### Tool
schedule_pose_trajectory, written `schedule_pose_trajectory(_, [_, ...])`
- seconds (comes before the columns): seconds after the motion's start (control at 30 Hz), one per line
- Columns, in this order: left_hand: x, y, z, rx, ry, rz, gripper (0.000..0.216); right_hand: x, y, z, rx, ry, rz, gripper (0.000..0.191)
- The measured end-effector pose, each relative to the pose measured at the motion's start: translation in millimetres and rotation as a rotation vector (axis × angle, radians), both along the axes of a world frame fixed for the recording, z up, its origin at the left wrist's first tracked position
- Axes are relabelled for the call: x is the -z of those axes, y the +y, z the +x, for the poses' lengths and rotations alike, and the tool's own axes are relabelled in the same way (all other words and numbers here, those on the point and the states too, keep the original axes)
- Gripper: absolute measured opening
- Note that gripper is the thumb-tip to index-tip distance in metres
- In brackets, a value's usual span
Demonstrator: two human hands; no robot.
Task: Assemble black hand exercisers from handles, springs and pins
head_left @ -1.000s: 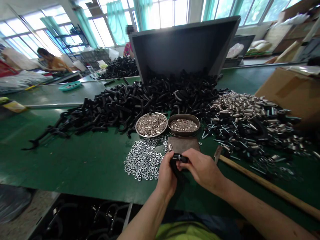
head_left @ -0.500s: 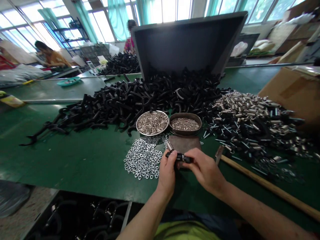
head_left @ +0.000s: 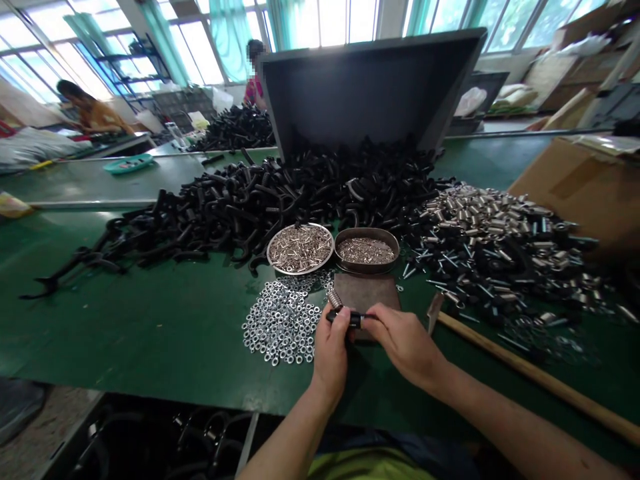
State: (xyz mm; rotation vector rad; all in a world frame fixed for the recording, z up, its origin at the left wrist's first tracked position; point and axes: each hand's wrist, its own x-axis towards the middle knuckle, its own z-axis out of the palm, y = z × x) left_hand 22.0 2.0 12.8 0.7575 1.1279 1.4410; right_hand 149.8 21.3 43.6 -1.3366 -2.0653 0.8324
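Note:
My left hand [head_left: 330, 350] and my right hand [head_left: 403, 340] meet over the green table's near edge, both closed on one small black part [head_left: 350, 319] with a silver end. The left grips its left end, the right pinches the right end. Under them lies a dark brown plate [head_left: 367, 291], with a short metal spring [head_left: 334, 298] at its left corner. A heap of silver nuts [head_left: 283, 321] lies just left of my left hand. Two round dishes of small metal pieces [head_left: 300, 248] [head_left: 367, 250] stand beyond the plate.
A big pile of black curved parts [head_left: 260, 200] spills from a tilted dark bin [head_left: 370, 93]. Silver sleeves and bolts [head_left: 495, 240] lie right, a wooden-handled hammer [head_left: 525, 367] near my right arm, a cardboard box [head_left: 590, 187] far right. Other people work at the back left.
Both hands have shifted slightly up and left with the black part; the part now sits more enclosed between the fingers. The view has panned a little.

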Motion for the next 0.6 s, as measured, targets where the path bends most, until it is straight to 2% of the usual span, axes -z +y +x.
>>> schedule_pose_trajectory(0.07, [1.7,1,2,0.029,-0.054,-0.012,0.019,2.3,2,1,-0.034,0.026,-0.172,0.056])
schedule_pose_trajectory(0.1, [2.6,2,2,0.033,-0.093,-0.022,0.019,3.8,3,2,-0.034,0.039,-0.202,0.057])
schedule_pose_trajectory(0.13, [3.3,3,3,0.025,-0.134,-0.033,0.020,5.5,3,2,-0.020,0.053,-0.159,0.051])
schedule_pose_trajectory(0.2, [4.5,5,4,-0.017,-0.201,-0.054,0.019,8.9,3,2,-0.020,0.073,0.081,0.029])
schedule_pose_trajectory(0.23, [4.8,6,4,-0.034,-0.216,-0.062,0.019,10.4,2,2,-0.034,0.085,0.203,0.026])
schedule_pose_trajectory(0.27, [4.8,7,4,-0.042,-0.221,-0.066,0.018,11.6,2,2,-0.047,0.098,0.260,0.027])
schedule_pose_trajectory(0.3, [4.6,7,4,-0.035,-0.215,-0.065,0.018,12.3,1,1,-0.058,0.109,0.234,0.027])
schedule_pose_trajectory(0.4, [2.4,8,3,-0.002,-0.175,-0.063,0.016,11.7,2,2,-0.041,0.101,-0.055,0.031])
schedule_pose_trajectory(0.43, [1.5,8,2,0.005,-0.163,-0.064,0.016,10.9,2,2,-0.038,0.091,-0.072,0.030])
schedule_pose_trajectory(0.53, [0.0,10,-2,0.006,-0.134,-0.061,0.015,8.8,3,2,-0.067,0.105,0.114,0.025])
schedule_pose_trajectory(0.57, [0.2,11,-2,0.022,-0.117,-0.055,0.015,8.7,4,1,-0.064,0.148,0.105,0.023])
schedule_pose_trajectory(0.6, [0.7,12,-3,0.042,-0.087,-0.051,0.015,9.1,4,-1,-0.052,0.221,0.017,0.021])
